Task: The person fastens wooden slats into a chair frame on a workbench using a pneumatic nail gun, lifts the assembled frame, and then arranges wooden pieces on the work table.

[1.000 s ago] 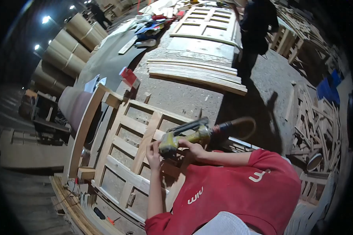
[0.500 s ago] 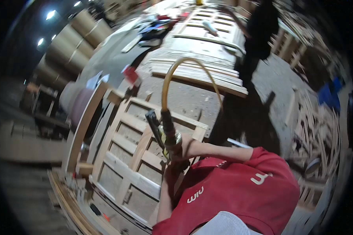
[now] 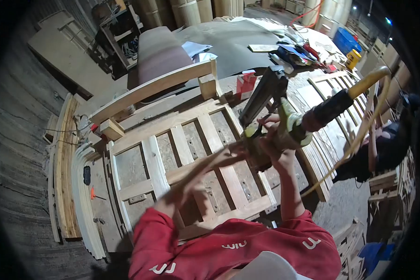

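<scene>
My right hand [image 3: 280,151] is wrapped round a nail gun [image 3: 291,123], which is tilted with its long dark magazine [image 3: 261,98] pointing up and away. A yellow air hose [image 3: 368,112] runs from the gun's black fitting off to the right. My left hand [image 3: 235,151] is up against the near side of the gun, its fingers blurred and partly hidden, so I cannot make out their grip. Below both hands lies a slatted wooden frame [image 3: 175,144], flat on the workbench.
A raised wooden rail [image 3: 154,88] on blocks stands along the bench's far side. To the left are long boards [image 3: 65,172], a dark object [image 3: 87,175] and an orange-handled tool [image 3: 93,192]. A co-worker [image 3: 382,149] stands at the right, by stacked slats [image 3: 315,170].
My view has swung left toward the bench, so the frame shows more fully. The nail gun has turned and now sits farther right in view, still in my right hand.
</scene>
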`<state>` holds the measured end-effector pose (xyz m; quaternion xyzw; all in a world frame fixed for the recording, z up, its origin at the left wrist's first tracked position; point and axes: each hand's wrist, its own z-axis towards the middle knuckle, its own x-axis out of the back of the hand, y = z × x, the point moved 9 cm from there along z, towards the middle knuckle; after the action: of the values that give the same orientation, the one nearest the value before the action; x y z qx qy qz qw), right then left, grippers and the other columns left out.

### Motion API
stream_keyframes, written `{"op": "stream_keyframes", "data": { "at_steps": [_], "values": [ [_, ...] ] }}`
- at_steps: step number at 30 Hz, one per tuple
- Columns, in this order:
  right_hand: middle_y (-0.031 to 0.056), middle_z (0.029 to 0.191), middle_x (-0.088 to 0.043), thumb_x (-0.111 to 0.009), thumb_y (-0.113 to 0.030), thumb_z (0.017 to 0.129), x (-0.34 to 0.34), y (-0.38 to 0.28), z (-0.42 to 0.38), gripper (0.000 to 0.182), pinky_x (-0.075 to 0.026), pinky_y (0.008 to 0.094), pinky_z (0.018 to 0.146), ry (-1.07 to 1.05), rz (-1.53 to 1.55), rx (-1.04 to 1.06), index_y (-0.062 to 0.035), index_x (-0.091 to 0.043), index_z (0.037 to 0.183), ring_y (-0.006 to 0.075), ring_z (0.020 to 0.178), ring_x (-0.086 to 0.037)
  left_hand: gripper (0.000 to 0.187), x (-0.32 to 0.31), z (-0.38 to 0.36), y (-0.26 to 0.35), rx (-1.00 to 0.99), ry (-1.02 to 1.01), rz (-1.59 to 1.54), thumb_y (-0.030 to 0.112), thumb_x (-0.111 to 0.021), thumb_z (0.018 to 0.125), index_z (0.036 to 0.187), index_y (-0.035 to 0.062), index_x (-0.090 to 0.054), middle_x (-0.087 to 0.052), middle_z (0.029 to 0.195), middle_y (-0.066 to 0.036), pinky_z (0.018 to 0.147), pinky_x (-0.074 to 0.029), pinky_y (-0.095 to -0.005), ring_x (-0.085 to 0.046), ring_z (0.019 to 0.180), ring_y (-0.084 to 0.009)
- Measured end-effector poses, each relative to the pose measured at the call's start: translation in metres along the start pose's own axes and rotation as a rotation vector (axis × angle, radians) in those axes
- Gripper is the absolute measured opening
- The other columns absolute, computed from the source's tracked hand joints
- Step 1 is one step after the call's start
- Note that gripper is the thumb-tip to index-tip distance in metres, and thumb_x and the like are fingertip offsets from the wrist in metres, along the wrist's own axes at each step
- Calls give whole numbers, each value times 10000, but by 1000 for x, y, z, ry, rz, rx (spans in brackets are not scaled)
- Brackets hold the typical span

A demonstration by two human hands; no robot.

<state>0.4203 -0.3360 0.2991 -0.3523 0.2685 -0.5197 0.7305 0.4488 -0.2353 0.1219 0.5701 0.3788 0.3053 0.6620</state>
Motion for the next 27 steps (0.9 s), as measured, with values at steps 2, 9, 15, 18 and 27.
{"op": "stream_keyframes", "data": {
  "at_steps": [2,9,15,18,27],
  "values": [
    [91,943,-437,-516,87,673,11,33,17,157,-342,424,909,33,92,-62,-42,-441,721,195,948,-444,423,50,24,17,-18,-190,623,272,-597,745,1120,106,-496,-562,1017,-93,830,-393,-328,-528,922,-169],
    [42,829,-417,-530,59,693,5,109,83,187,-356,238,686,56,154,-156,-70,-421,774,132,771,-416,404,219,108,150,-335,678,1667,303,-546,755,1129,168,-479,-542,1016,-113,811,-375,-378,-514,934,-256],
    [33,795,-439,-526,64,702,1,156,126,176,-376,244,721,16,90,-49,-60,-435,788,113,737,-443,470,273,152,113,-102,552,1620,281,-541,772,1211,312,-377,-583,933,-104,745,-448,-383,-565,851,-265],
    [29,776,-465,-528,77,689,-5,169,139,174,-363,310,852,-18,60,26,-59,-450,766,123,735,-474,444,284,153,108,-200,575,1493,227,-564,761,1162,361,-426,-606,863,-68,709,-475,-355,-583,785,-255],
    [30,787,-506,-551,66,673,-21,207,162,171,-411,276,771,-49,54,93,-63,-484,763,137,773,-505,323,275,149,120,-454,522,1506,193,-599,719,1035,186,-533,-581,887,-116,690,-463,-354,-567,774,-283]
  ]
}}
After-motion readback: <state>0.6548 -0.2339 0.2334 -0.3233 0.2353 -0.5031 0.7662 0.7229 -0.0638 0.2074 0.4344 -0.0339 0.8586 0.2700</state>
